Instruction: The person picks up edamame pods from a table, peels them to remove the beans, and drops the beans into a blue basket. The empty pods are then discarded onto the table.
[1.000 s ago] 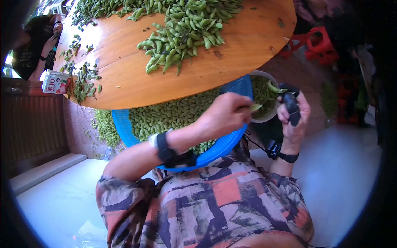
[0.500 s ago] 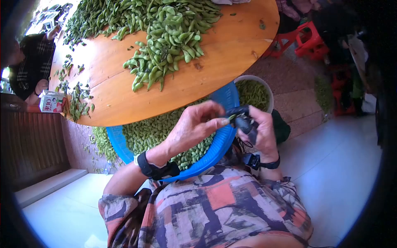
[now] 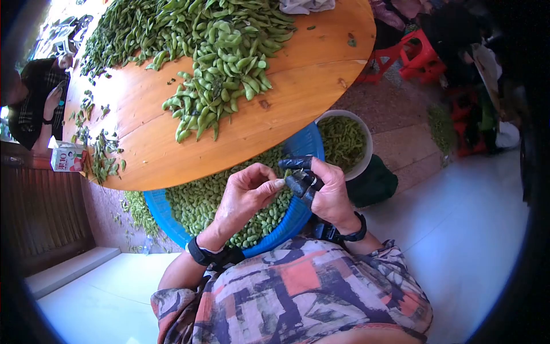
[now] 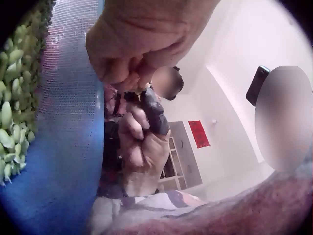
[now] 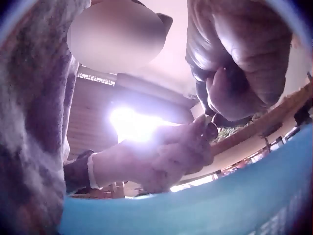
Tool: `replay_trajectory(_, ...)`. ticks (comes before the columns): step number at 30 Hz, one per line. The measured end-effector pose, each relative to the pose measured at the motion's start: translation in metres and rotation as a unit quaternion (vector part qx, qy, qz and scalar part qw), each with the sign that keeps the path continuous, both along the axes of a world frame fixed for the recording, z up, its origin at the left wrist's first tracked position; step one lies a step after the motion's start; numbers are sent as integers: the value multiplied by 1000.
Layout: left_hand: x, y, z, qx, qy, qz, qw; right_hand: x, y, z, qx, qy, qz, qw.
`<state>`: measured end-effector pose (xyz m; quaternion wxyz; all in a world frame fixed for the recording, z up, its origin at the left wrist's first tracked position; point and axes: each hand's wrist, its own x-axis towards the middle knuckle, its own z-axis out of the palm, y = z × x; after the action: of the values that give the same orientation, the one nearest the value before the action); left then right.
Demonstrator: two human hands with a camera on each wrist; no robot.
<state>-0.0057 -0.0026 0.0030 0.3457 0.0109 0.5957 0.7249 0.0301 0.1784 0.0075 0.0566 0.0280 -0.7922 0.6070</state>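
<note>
Over the blue basket the two hands meet at their fingertips. Black coverings wrap several fingers of the right hand, which grips a small green pod. Thumb and index finger of the left hand pinch at the pod's near end. In the left wrist view the left hand is above the right hand, fingertips together. The right wrist view has the right hand touching the left hand; the pod is mostly hidden there. Shelled beans fill the basket.
A wooden table bears a large heap of green pods, a carton and a cloth. Beside the basket stands a white bucket of husks. Red stools and another person are farther off.
From near the bucket, the right hand has come left and toward the body, over the basket's edge. The left hand has also drawn back left, and the fingertips now meet. The head view has shifted.
</note>
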Motion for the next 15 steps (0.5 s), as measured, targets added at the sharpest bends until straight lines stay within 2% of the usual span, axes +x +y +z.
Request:
replay_trajectory(2,2,-1,-2,-36,30,18,999,1,-1,1,44,33,-9,998)
replay_trajectory(3,1,-4,-6,-68,35,-4,997,2,-2,2,89,66,-16,994)
replay_trajectory(5,4,-4,-7,-101,39,-27,994,5,-7,0,109,99,-20,989)
replay_trajectory(7,7,0,-2,42,-56,0,998,7,-9,-5,134,132,-9,982)
replay_trajectory(11,11,-3,3,36,-40,5,999,8,-13,-7,114,122,-4,986)
replay_trajectory(12,13,-4,-1,20,1,2,1000,7,-12,-6,114,121,-6,986)
replay_trajectory(13,13,-4,-4,5,42,0,999,5,-12,-6,31,19,7,999)
replay_trajectory(15,13,-6,-9,10,35,1,999,0,-8,0,-123,-151,42,980)
